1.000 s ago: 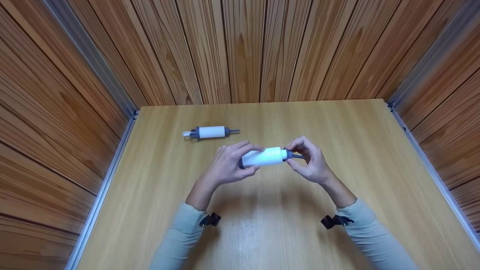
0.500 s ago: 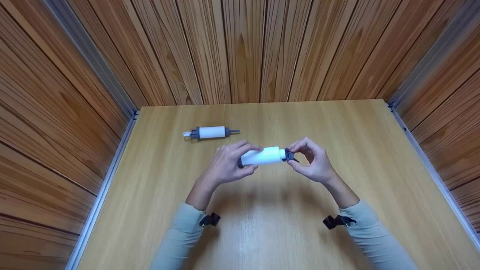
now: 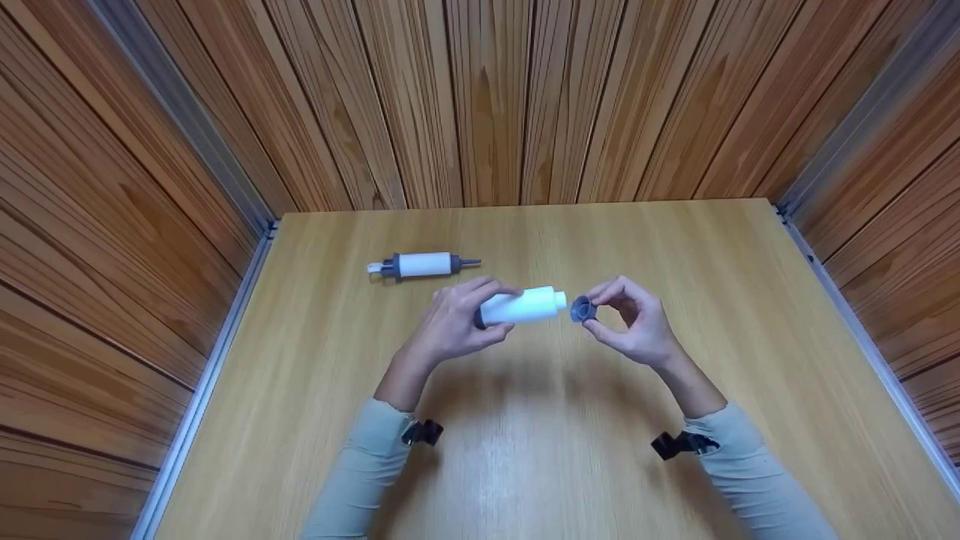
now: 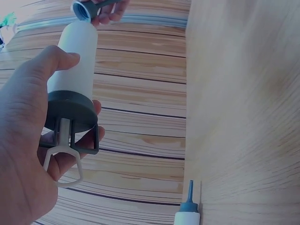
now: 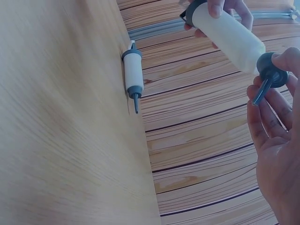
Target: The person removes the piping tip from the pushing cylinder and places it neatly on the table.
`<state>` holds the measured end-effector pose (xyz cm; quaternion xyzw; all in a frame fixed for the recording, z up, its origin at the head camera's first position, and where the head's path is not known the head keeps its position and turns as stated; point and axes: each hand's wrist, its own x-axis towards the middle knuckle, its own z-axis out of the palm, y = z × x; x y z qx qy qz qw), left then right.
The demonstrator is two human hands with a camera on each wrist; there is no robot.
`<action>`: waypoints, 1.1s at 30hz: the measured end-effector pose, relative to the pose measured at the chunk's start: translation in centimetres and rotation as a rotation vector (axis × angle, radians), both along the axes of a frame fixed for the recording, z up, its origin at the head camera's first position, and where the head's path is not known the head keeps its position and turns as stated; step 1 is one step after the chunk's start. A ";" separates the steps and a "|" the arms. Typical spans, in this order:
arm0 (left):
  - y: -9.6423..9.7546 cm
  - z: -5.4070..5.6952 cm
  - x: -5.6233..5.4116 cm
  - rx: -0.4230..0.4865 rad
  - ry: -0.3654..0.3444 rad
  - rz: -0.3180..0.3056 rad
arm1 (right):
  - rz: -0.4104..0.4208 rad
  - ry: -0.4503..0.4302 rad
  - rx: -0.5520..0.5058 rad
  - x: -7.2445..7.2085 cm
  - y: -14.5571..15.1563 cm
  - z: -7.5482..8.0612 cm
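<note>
My left hand grips a white syringe barrel, held above the table with its neck towards the right. In the left wrist view a dark grey collar and a pale plunger handle show at its rear end. My right hand pinches a grey nozzle cap between thumb and fingers. The cap's hollow side faces the barrel, with a small gap between them in the head view. Its thin spout shows in the right wrist view.
A second syringe, white with grey ends and its nozzle fitted, lies on the wooden table behind the left hand. Wood-plank walls and metal rails border the table.
The nozzle cap has come off the barrel's neck. My right hand has moved slightly right with it and turned its hollow side into view. The left hand still holds the barrel.
</note>
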<state>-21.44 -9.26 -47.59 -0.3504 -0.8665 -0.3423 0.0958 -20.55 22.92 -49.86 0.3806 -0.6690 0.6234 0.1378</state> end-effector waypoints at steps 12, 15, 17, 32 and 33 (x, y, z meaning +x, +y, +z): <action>1.1 -1.1 -2.0 -0.041 -0.004 0.031 | -0.001 -0.003 -0.043 0.2 0.6 -0.5; 1.0 -1.8 -2.4 -0.049 -0.019 0.042 | 0.005 -0.001 -0.048 0.3 0.7 -0.6; 0.9 -2.2 -2.6 -0.053 -0.038 0.048 | 0.005 -0.002 -0.040 0.3 0.7 -0.6; -0.1 -5.4 -4.3 -0.126 -0.167 0.105 | 0.004 -0.024 -0.027 0.5 0.7 -1.1; -0.2 -5.7 -4.3 -0.130 -0.182 0.112 | 0.007 -0.023 -0.027 0.5 0.7 -1.1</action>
